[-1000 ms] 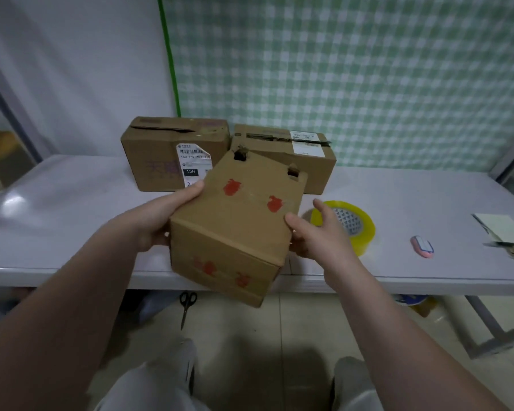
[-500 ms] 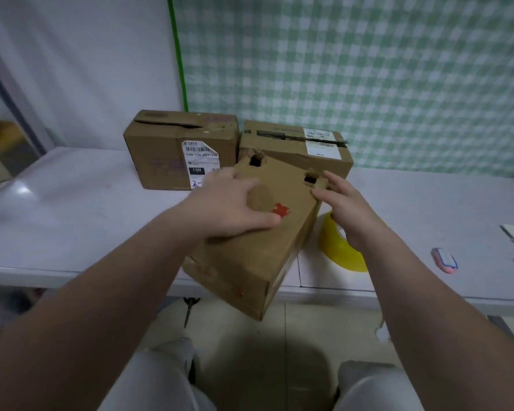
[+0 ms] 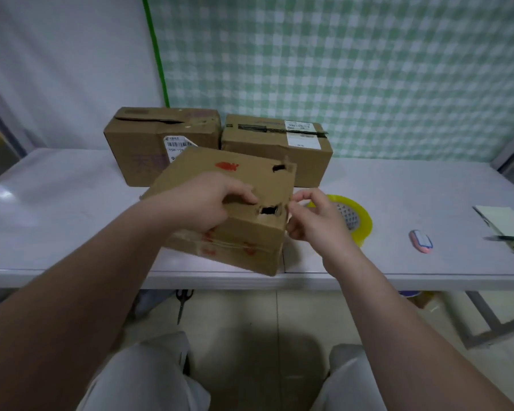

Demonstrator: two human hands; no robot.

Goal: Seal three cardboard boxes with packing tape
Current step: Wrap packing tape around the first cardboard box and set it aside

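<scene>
A tilted brown cardboard box (image 3: 250, 244) with red marks and two torn holes in its top sits at the table's front edge, one corner hanging past the edge. My left hand (image 3: 208, 200) lies over its top, fingers curled down beside the nearer hole. My right hand (image 3: 312, 218) is at the box's right edge, its curled fingers and thumb pinching that edge. Two more cardboard boxes, a left one (image 3: 140, 152) and a right one (image 3: 264, 146), stand side by side behind it. A yellow roll of packing tape (image 3: 361, 223) lies flat just right of my right hand.
A white table (image 3: 57, 209) runs the width of the view. On its right part lie a small pink object (image 3: 421, 241) and a notepad with a pen (image 3: 502, 223). Scissors (image 3: 183, 302) lie on the floor under the table. A checked curtain hangs behind.
The box has turned so that its holed edge faces right and lies flatter. My left hand stays on top; my right hand has dropped to the box's right edge.
</scene>
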